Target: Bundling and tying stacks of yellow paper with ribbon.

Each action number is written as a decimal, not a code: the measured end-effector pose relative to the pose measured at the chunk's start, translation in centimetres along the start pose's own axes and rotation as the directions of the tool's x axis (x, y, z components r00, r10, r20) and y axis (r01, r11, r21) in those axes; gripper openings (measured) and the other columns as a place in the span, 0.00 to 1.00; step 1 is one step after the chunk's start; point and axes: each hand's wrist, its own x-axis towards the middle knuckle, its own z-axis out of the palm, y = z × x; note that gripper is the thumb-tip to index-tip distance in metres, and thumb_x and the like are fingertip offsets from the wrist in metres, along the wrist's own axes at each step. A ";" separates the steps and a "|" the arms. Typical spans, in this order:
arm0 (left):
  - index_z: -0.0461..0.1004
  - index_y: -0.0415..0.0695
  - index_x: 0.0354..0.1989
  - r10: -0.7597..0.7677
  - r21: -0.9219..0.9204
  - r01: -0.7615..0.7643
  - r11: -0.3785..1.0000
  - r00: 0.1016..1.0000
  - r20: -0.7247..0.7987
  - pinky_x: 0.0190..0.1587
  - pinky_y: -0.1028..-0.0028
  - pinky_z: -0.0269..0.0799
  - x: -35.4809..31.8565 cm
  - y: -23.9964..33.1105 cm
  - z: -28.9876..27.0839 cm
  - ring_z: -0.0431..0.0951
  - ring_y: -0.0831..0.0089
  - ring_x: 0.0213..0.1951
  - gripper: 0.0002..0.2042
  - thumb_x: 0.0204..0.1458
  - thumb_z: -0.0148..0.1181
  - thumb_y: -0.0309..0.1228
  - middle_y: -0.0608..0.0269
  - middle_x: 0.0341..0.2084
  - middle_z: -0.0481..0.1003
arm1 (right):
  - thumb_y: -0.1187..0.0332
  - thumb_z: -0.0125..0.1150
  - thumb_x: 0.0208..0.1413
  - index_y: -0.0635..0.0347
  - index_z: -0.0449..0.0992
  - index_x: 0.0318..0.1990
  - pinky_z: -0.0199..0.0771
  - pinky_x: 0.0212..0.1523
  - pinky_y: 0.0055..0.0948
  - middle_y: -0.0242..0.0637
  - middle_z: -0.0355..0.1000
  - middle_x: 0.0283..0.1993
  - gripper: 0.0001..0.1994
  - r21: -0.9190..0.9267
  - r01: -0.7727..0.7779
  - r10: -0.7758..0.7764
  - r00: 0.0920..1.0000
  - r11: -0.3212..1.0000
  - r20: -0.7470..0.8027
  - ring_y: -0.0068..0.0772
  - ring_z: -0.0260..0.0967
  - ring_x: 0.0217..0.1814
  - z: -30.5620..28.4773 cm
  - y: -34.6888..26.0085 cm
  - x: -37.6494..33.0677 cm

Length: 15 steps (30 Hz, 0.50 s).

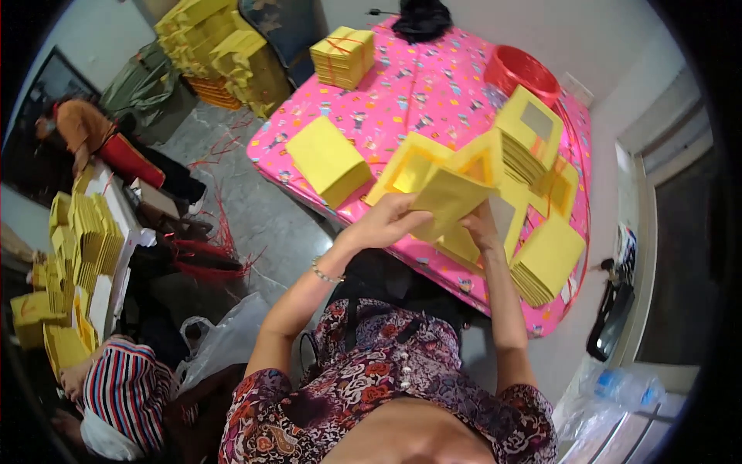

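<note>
Both hands hold a yellow paper envelope (pixel 452 197) up in front of me, over the near edge of the table. My left hand (pixel 390 222) is closed on its left edge, thumb lying on the face. At its lower right side my right hand (pixel 481 224) is closed on it, the fingers partly hidden. Beneath and behind lie open yellow pieces (pixel 410 164) with orange inner faces. A stack of yellow envelopes (pixel 328 160) sits to the left. To the right are a windowed stack (pixel 529 131) and a fanned stack (pixel 547 259).
A pink patterned cloth (pixel 433 93) covers the table. On it stand a tied yellow bundle (pixel 343 58), a red basin (pixel 522 71) and a black bag (pixel 423 19). At left, a person in an orange top (pixel 85 127) and one in stripes (pixel 127 394) are beside a table with yellow stacks (pixel 97 240).
</note>
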 end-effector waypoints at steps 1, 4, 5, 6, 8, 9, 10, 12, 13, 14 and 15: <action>0.69 0.33 0.49 -0.070 -0.044 0.071 0.996 0.997 0.032 0.41 0.78 0.69 -0.1 0.1 0.1 0.71 0.83 0.38 0.13 0.59 0.50 0.27 0.66 0.35 0.75 | 0.61 0.79 0.28 0.56 0.46 0.67 0.45 0.68 0.36 0.32 0.52 0.66 0.57 -0.005 -0.004 0.004 0.999 1.000 -0.033 0.34 0.44 0.70 0.2 -0.5 -0.2; 0.68 0.33 0.50 -0.106 -0.090 0.111 0.990 0.993 0.051 0.41 0.79 0.68 -0.3 -0.1 -0.1 0.70 0.84 0.38 0.13 0.59 0.50 0.27 0.68 0.37 0.74 | 0.64 0.79 0.30 0.59 0.48 0.66 0.47 0.67 0.37 0.37 0.53 0.66 0.54 0.083 0.085 -0.092 0.992 0.993 0.090 0.34 0.47 0.69 1.1 -1.5 -0.6; 0.68 0.34 0.50 -0.165 -0.078 0.170 0.982 0.984 0.062 0.41 0.79 0.68 -0.3 -0.3 -0.1 0.70 0.84 0.38 0.13 0.59 0.50 0.27 0.68 0.37 0.74 | 0.64 0.79 0.30 0.59 0.48 0.66 0.47 0.67 0.37 0.37 0.53 0.66 0.54 0.078 0.084 -0.089 0.994 0.993 0.062 0.34 0.47 0.69 1.2 -1.9 -1.1; 0.69 0.35 0.50 -0.163 -0.090 0.166 0.982 0.986 0.047 0.41 0.80 0.68 -0.2 0.0 0.3 0.70 0.84 0.39 0.13 0.59 0.50 0.27 0.68 0.37 0.74 | 0.65 0.78 0.31 0.60 0.49 0.66 0.49 0.66 0.37 0.38 0.54 0.65 0.53 0.104 -0.016 0.003 0.993 0.994 0.116 0.35 0.49 0.68 1.4 -2.2 -1.4; 0.68 0.35 0.50 -0.166 -0.089 0.168 0.982 0.986 0.033 0.41 0.79 0.69 -0.1 -0.4 0.9 0.70 0.84 0.39 0.13 0.59 0.50 0.27 0.68 0.37 0.74 | 0.69 0.74 0.36 0.62 0.53 0.64 0.58 0.62 0.35 0.40 0.61 0.60 0.45 0.111 -0.102 0.082 0.982 0.989 0.169 0.34 0.58 0.62 2.6 -3.3 -2.1; 0.68 0.35 0.50 -0.165 -0.078 0.165 0.983 0.986 0.001 0.42 0.79 0.69 -0.2 -0.6 1.2 0.70 0.84 0.40 0.13 0.59 0.50 0.27 0.67 0.37 0.74 | 0.69 0.74 0.36 0.62 0.53 0.64 0.58 0.62 0.35 0.40 0.61 0.60 0.45 0.114 -0.102 0.084 0.984 0.988 0.157 0.34 0.58 0.62 3.1 -3.1 -2.2; 0.68 0.35 0.51 -0.138 -0.098 0.134 0.986 0.990 -0.034 0.40 0.78 0.69 -0.3 -0.9 1.8 0.71 0.83 0.39 0.14 0.58 0.51 0.27 0.65 0.38 0.74 | 0.70 0.72 0.39 0.63 0.57 0.61 0.62 0.58 0.33 0.40 0.64 0.57 0.40 0.062 -0.060 0.053 0.993 0.996 0.107 0.32 0.61 0.59 3.5 -2.9 -2.3; 0.68 0.35 0.51 -0.114 -0.028 0.111 0.993 0.987 -0.111 0.40 0.77 0.69 -0.3 -0.9 2.4 0.72 0.80 0.37 0.14 0.57 0.52 0.26 0.64 0.36 0.74 | 0.70 0.70 0.41 0.64 0.61 0.59 0.66 0.55 0.32 0.40 0.67 0.54 0.35 0.011 -0.023 0.023 0.998 1.000 0.057 0.31 0.65 0.55 4.0 -2.9 -2.3; 0.68 0.36 0.50 -0.077 0.048 0.088 0.995 0.978 -0.193 0.39 0.75 0.69 -0.3 -0.7 2.6 0.73 0.77 0.35 0.14 0.56 0.52 0.26 0.63 0.34 0.75 | 0.70 0.69 0.43 0.65 0.64 0.55 0.68 0.51 0.30 0.38 0.70 0.51 0.30 -0.060 0.024 -0.023 1.000 0.998 0.004 0.29 0.67 0.51 4.2 -3.2 -2.2; 0.68 0.36 0.50 -0.082 0.047 0.092 0.995 0.978 -0.193 0.39 0.75 0.69 -0.2 -0.4 2.7 0.73 0.77 0.35 0.14 0.56 0.52 0.26 0.63 0.34 0.75 | 0.70 0.68 0.45 0.65 0.67 0.52 0.71 0.48 0.28 0.37 0.72 0.47 0.25 -0.132 0.067 -0.073 0.996 0.989 -0.045 0.28 0.70 0.47 4.4 -3.2 -2.2; 0.68 0.35 0.48 -0.038 0.193 0.088 0.977 0.968 -0.250 0.38 0.75 0.69 -0.1 0.1 2.8 0.73 0.73 0.34 0.14 0.54 0.55 0.25 0.61 0.33 0.73 | 0.70 0.68 0.45 0.65 0.67 0.52 0.71 0.48 0.28 0.37 0.72 0.47 0.25 -0.130 0.063 -0.069 0.997 0.990 -0.046 0.28 0.70 0.47 4.6 -3.0 -2.2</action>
